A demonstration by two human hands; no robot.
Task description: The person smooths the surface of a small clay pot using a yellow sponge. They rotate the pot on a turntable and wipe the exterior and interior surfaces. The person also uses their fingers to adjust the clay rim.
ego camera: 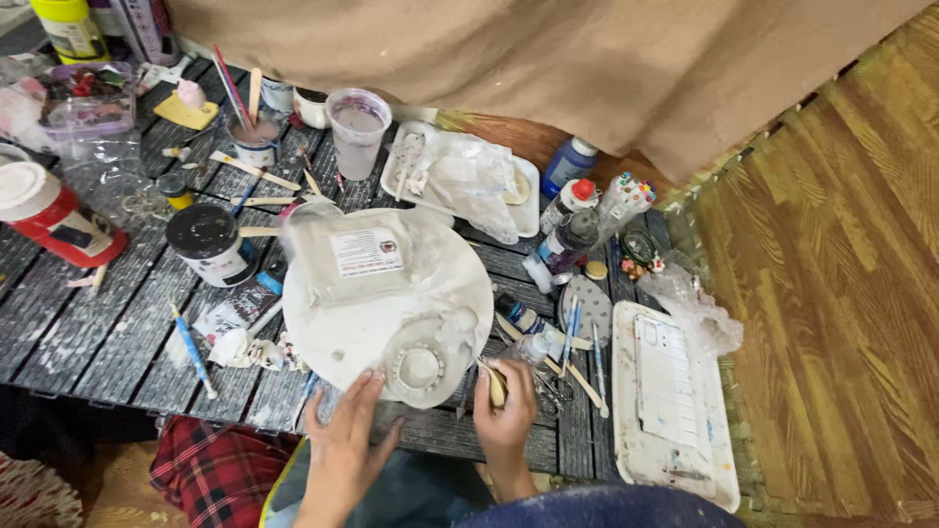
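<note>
Resting on a dark slatted wooden table point(108, 332), a large round white work board point(333, 337) serves as landmark for this head-view listing.

- Pale grey clay piece with a raised round centre point(421, 367): on the board's near edge.
- Left hand point(344, 445): just below that edge, fingers spread and released, fingertips point(372, 379) at the clay piece; whether they press it cannot be told.
- Right hand point(506, 411): right of the board, clenched around a small tan wooden modelling tool point(497, 384).
- Clear plastic bag of grey clay with a white label point(357, 254): on the board's far half.
- Black-lidded jar point(207, 242): left of the board.
- Translucent plastic cup point(357, 132): beyond the board.
- White rectangular paint palette point(670, 396): well right of the board.
- Red canister with white lid point(44, 210): far left of the board.
</note>
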